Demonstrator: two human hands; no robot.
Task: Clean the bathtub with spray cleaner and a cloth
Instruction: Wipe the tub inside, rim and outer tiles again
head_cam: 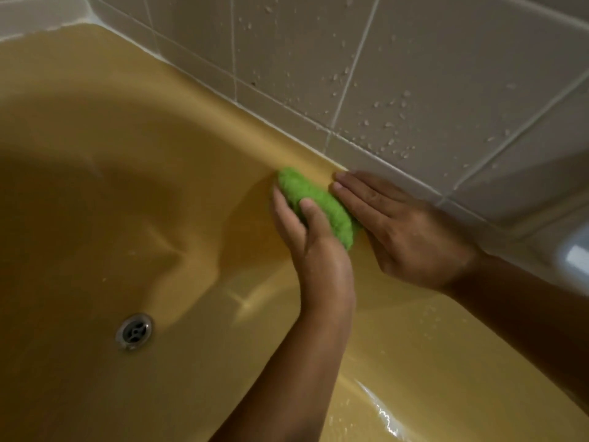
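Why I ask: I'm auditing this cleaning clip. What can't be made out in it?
All in the head view:
The spray cleaner: not in frame.
The bathtub: cut off by the left and bottom edges.
The cloth: partly covered by the left hand.
The rim beneath the right hand: covered by it.
The white thing at the right edge: cut off and blurred, so unidentifiable.

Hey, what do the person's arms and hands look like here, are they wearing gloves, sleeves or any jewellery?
Both are bare. The left hand and right hand wear no gloves, and no ring shows on the fingers, whose nails are short. No sleeve, watch or bracelet shows on the left forearm or the right forearm, as far as the frame reaches.
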